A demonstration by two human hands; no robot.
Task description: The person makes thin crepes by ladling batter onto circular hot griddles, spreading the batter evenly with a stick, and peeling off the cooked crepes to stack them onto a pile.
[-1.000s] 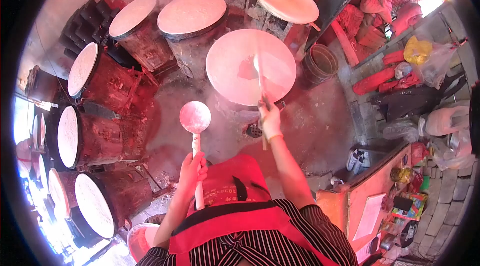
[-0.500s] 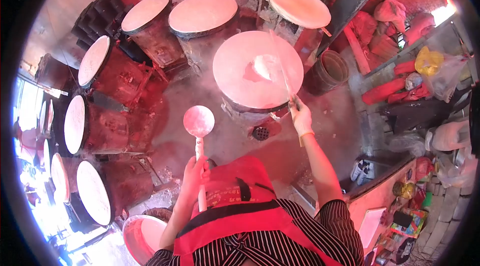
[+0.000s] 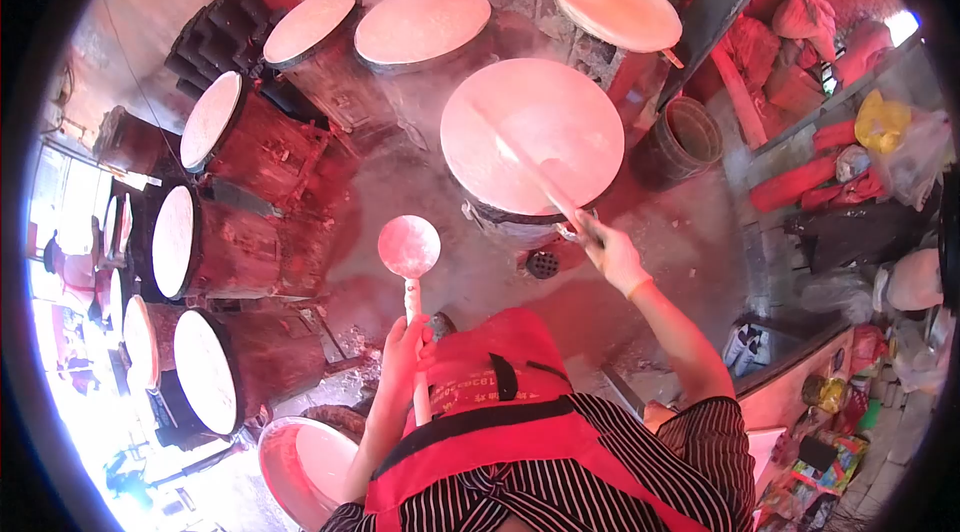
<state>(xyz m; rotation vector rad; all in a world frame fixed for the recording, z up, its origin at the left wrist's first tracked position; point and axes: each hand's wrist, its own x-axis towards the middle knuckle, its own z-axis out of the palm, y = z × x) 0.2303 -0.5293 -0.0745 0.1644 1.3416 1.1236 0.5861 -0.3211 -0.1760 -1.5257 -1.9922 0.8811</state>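
Observation:
My left hand (image 3: 404, 354) is closed around the handle of a ladle (image 3: 409, 248), held upright before my red apron with its round bowl at the top. In my right hand (image 3: 618, 260) is the end of a long, thin, flat spatula (image 3: 541, 179). Its blade reaches up and left across the large round griddle (image 3: 580, 112) in front of me. A pale layer covers most of that griddle, with a smoother patch beside the blade. Whether the blade touches the surface I cannot tell.
More round-topped stoves (image 3: 423, 25) curve around the left and back. A bucket (image 3: 692, 132) stands right of the griddle. Near my left forearm is a large basin (image 3: 283, 472) of pale liquid. Bags and a cluttered shelf (image 3: 835, 167) line the right side. Steam hazes the room.
My right hand has swung the spatula's blade to the left across the griddle. The bright white patch there has spread out. My left hand still holds the ladle upright. The view has shifted slightly.

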